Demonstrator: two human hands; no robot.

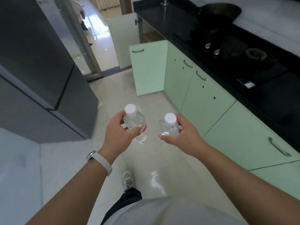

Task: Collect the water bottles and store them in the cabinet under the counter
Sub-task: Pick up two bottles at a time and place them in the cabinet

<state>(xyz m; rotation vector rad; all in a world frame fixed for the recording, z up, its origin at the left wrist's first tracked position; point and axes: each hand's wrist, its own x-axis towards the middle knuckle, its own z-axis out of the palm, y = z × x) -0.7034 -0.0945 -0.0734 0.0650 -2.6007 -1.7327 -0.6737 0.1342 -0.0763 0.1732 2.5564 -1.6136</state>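
Shirt (162, 211) cropped | left hand (116, 132) grips bottle (139, 127) | right hand (183, 135) part-hides second bottle (169, 125)

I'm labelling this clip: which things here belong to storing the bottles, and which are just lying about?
Job: red-labelled bottle in left hand; other bottle in right hand; open green cabinet door.
Lying about: wok; stove; fridge.
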